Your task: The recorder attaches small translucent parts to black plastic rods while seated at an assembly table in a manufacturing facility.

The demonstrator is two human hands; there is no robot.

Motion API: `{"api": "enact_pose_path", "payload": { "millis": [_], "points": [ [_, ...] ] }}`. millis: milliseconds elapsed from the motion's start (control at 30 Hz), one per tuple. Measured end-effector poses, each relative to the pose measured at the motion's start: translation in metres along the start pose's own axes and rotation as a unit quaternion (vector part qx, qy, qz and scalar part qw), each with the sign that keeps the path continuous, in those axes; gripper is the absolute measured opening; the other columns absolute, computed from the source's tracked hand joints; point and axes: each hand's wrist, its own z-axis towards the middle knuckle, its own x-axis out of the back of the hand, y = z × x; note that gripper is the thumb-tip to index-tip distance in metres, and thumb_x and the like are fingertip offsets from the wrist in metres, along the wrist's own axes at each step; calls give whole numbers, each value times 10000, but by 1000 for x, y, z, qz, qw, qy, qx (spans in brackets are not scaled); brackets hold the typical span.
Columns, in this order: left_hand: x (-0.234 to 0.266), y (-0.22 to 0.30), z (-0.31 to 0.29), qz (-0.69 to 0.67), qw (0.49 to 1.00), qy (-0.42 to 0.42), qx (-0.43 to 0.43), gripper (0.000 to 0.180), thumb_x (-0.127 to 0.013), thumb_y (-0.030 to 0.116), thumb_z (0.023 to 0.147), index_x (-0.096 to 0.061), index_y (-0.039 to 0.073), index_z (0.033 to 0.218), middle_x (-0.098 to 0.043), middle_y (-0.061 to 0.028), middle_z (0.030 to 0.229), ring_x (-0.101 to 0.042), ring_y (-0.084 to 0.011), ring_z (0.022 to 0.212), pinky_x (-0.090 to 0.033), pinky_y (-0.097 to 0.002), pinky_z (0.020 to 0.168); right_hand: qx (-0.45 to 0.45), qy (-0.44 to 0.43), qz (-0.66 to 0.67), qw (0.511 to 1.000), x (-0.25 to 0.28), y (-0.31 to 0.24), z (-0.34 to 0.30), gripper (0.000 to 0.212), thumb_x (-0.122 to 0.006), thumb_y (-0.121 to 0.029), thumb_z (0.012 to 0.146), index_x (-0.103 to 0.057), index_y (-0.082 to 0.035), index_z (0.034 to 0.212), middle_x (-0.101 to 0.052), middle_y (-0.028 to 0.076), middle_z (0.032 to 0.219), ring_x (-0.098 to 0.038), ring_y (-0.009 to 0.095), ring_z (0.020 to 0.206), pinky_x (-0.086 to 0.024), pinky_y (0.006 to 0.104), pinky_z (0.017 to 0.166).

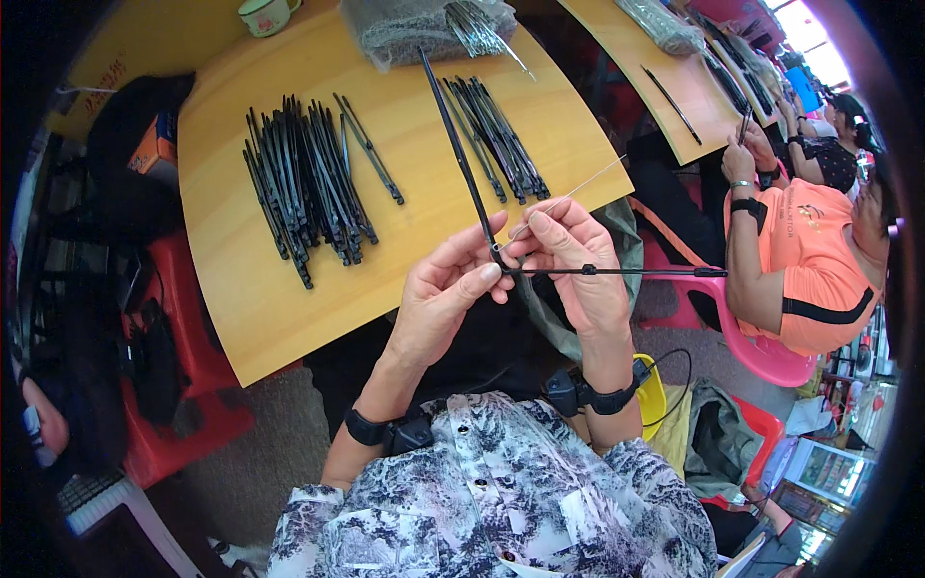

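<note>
Head view: the left hand (445,289) and right hand (576,260) are meeting just above the near edge of the table (241,318), fingers pinched together on black rods (472,183) joined at the fingertips. One rod is pointing up over the table, the other is running out to the right. A thin wire (578,188) is sticking out of the right fingers. A pile (303,183) of the same rods is lying to the left, a smaller bundle (496,135) ahead. A person in orange (809,270) is sitting to the right.

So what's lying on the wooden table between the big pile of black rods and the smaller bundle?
In the head view, two loose black rods lie on the wooden table between the big pile and the smaller bundle.
</note>
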Motion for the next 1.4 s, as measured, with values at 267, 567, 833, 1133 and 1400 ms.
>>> {"api": "enact_pose_path", "payload": {
  "millis": [267, 567, 833, 1133, 1400],
  "points": [
    [1, -1, -3, 8, 1000, 1, 8, 430, -536, 56, 862, -420, 7, 1274, -558, -27, 914, -544, -88, 786, -459, -216, 714, -23, -14, -17, 999, 0, -3, -1, 146, -555, -158, 872, -538, -23, 925, -623, 64, 809, -622, 99, 694, -476, 163, 578],
    [-1, 1, -4, -4, 1000, -6, 1, 418, -541, 63, 850, -438, -5, 1250, -566, -56, 927, -530, -104, 761, -445, -222, 655, -100, -20, 21, 995, 5, -1, 4, 134, -557, -151, 869, -534, -24, 907, -612, 63, 799, -607, 83, 667, -491, 162, 529],
    [-1, 4, -4, -31, 999, -18, 2, 383, -528, 89, 859, -453, -8, 1222, -555, -68, 899, -523, -107, 721, -437, -217, 611, -47, -21, 19, 998, 0, -4, 0, 113, -542, -136, 878, -515, -27, 894, -593, 54, 799, -594, 77, 687, -495, 168, 526],
    [-6, 7, -5, -76, 993, 89, 10, 239, -531, 110, 868, -530, -3, 1079, -581, -66, 862, -549, -102, 691, -435, -207, 606, -20, 21, 22, 999, -12, -1, -12, 126, -570, -170, 866, -542, -58, 916, -556, 11, 744, -481, 27, 580, -371, 134, 433],
    [0, 5, -4, -65, 989, 135, 22, 173, -508, 95, 860, -535, 18, 1012, -564, -52, 862, -540, -106, 689, -428, -204, 582, -34, -22, 192, 981, -12, 8, -21, 308, -392, -7, 809, -468, 17, 1106, -554, 124, 950, -481, 110, 643, -394, 185, 458]
  ]
}}
